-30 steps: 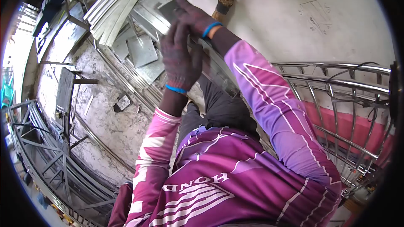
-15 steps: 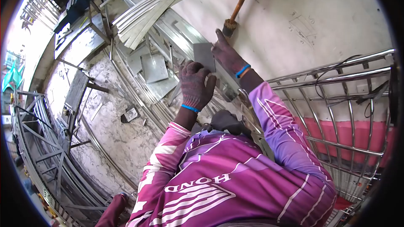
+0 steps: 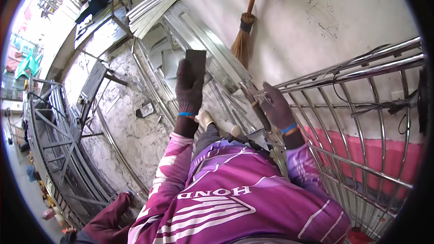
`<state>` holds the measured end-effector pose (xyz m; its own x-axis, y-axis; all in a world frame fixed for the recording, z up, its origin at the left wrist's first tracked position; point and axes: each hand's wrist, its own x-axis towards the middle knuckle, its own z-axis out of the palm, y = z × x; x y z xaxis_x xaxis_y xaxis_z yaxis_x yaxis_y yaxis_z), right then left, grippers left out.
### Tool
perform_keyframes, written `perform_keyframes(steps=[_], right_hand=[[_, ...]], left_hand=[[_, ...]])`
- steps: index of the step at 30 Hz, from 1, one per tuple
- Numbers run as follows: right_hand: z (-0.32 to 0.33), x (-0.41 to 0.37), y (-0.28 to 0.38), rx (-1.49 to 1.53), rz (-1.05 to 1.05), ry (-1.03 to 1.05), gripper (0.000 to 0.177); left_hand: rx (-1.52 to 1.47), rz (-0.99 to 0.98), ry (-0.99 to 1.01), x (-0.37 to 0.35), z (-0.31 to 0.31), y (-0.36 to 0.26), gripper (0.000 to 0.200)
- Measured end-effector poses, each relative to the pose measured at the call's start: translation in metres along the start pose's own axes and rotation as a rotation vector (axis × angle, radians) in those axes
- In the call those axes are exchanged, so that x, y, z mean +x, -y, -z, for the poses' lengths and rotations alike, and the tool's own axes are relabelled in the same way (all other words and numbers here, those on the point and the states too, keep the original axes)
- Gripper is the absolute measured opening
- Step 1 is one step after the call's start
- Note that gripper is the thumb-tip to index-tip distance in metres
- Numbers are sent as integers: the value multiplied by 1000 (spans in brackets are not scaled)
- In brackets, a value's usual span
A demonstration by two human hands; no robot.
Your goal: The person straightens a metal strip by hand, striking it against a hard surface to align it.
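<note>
My left hand (image 3: 189, 88), in a dark glove with a blue band at the wrist, grips a dark rectangular plate (image 3: 196, 64) that stands up above the fingers. My right hand (image 3: 276, 108), gloved as well, has its fingers apart and holds nothing. It is beside the upper end of the shiny metal grille (image 3: 361, 153). Just left of it lies a dark tool-like bar (image 3: 260, 114). Long metal strips (image 3: 212, 40) lie beyond the hands, along the wall.
A broom (image 3: 242, 45) leans on the pale wall (image 3: 298, 40). White strips (image 3: 158, 7) are stacked on the metal at the top. A metal frame (image 3: 54, 140) and long bars stand at the left. Another person's leg (image 3: 108, 221) shows at the bottom left.
My left hand has moved up and left and now holds the plate upright. My right hand has come away from the plate, down and to the right. The view has shifted, showing more broom.
</note>
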<state>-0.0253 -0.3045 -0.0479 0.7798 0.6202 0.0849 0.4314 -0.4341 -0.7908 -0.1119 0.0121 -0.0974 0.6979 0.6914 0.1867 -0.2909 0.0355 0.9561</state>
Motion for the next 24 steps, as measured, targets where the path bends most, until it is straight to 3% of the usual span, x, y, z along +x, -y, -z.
perform_keyframes(steps=[1, 3, 4, 6, 7, 9, 10, 12, 13, 15, 16, 18, 19, 24], right_hand=[[-1, -21, 3, 15, 6, 13, 67], [-3, -53, 15, -30, -200, 21, 64], [-8, -58, 17, -9, -202, 30, 64], [-20, -67, 22, -223, -66, -44, 64], [-19, -58, 24, -264, -59, -9, 67], [-26, -39, 22, -230, -102, 30, 67], [-27, -33, 19, -206, -140, 73, 67], [-29, -27, 12, -245, -78, 36, 66], [-25, -26, 16, -249, -140, 103, 64], [-16, -26, 21, -284, -237, 218, 60], [-15, -32, 20, -301, -244, 221, 60], [-18, -39, 11, -309, -275, 222, 60], [-18, -42, 8, -317, -276, 233, 62], [-10, -35, 15, -357, -295, 304, 62]], left_hand=[[81, 34, -7, -15, 11, -5, 78], [161, 60, 40, -55, 36, 3, 77], [221, 85, 104, -74, 47, 8, 75], [9, 164, 117, -121, 38, 20, 70], [303, 298, 162, -141, 41, 33, 64], [821, 158, 353, -161, 4, 0, 42], [691, 42, 390, -170, -7, 16, 31], [673, 44, 557, -167, -36, 4, 25], [668, 40, 557, -163, -44, 3, 25], [638, 55, 799, -158, -61, 6, 32], [619, 57, 799, -161, -71, 7, 32], [481, 330, 693, -159, -88, 9, 41], [522, 244, 728, -155, -90, 19, 49], [486, 276, 742, -155, -88, 35, 48]])
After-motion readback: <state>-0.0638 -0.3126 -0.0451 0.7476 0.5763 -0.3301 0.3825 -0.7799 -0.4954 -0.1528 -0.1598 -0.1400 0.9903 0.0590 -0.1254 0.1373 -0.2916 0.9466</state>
